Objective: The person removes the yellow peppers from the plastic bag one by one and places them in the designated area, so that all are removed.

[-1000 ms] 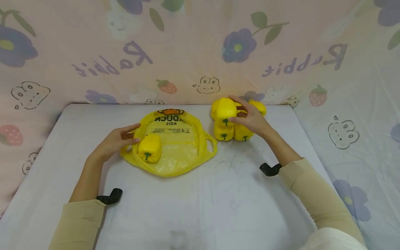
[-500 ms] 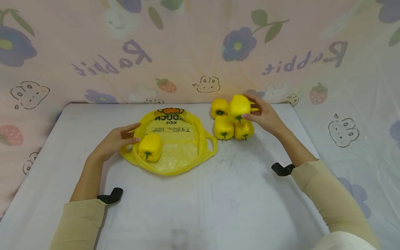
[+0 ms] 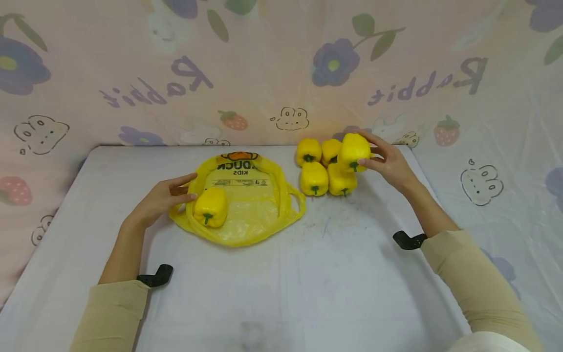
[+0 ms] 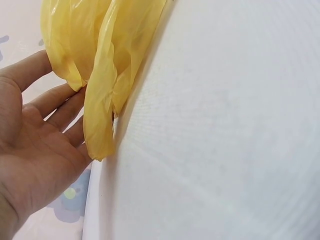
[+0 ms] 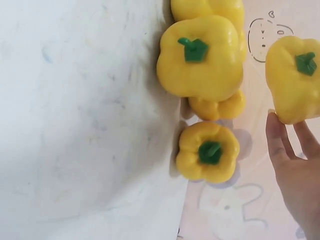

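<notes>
In the head view my right hand (image 3: 389,159) grips a yellow bell pepper (image 3: 354,150), raised over the group at the table's back right. The right wrist view shows fingertips and thumb against that held pepper (image 5: 295,82), its green stem facing the camera. Several other peppers (image 3: 314,179) stand in rows below and left of it; one more (image 5: 209,152) sits apart, mostly hidden behind the hand in the head view. My left hand (image 3: 164,198) touches the left side of a yellow plastic bag (image 3: 246,220), fingers extended along the film. A pepper (image 3: 211,207) lies inside the bag's mouth.
A white-covered table (image 3: 281,293) carries everything. Behind it hangs a pink curtain (image 3: 264,63) printed with flowers and rabbits. The bag's right handle loop (image 3: 300,203) lies toward the pepper group. Black wrist mounts (image 3: 156,276) stick out from both sleeves.
My right hand has moved right with the gripped pepper, from over the left of the group to its right side, uncovering the peppers beneath. The left hand and the bag have stayed put.
</notes>
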`<act>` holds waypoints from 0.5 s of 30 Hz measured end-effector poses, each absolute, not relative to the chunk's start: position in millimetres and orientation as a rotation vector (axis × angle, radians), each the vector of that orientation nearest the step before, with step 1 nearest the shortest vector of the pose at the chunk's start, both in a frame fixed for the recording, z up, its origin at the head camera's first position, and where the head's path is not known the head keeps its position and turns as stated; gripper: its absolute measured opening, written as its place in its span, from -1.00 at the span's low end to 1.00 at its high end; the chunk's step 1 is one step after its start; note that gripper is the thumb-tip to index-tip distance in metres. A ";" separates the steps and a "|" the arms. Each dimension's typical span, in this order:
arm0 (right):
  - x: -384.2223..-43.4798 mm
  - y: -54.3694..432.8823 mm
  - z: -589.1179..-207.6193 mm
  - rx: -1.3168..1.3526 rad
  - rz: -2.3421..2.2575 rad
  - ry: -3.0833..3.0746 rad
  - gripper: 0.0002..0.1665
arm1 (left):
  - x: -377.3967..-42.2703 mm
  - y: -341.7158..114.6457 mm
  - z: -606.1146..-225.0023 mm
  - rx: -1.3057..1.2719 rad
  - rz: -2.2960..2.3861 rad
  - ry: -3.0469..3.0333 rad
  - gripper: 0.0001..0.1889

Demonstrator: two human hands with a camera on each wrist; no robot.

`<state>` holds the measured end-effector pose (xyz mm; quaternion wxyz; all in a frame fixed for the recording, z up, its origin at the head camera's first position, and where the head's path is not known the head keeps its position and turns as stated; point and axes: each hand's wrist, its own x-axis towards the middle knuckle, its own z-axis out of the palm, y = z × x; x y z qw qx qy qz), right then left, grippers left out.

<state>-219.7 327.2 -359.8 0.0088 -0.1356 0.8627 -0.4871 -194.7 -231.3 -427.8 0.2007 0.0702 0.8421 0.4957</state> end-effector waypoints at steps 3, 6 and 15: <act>-218.1 334.6 -363.4 -0.419 -1.503 2.707 -0.21 | -194.4 -231.7 -428.3 0.199 1.395 2.350 -0.19; -217.2 342.5 -367.3 -0.398 -1.498 2.705 -0.23 | -194.3 -231.9 -429.1 0.197 1.388 2.356 -0.19; -214.2 367.3 -375.4 -0.360 -1.531 2.686 -0.28 | -194.1 -231.6 -429.8 0.196 1.393 2.350 -0.17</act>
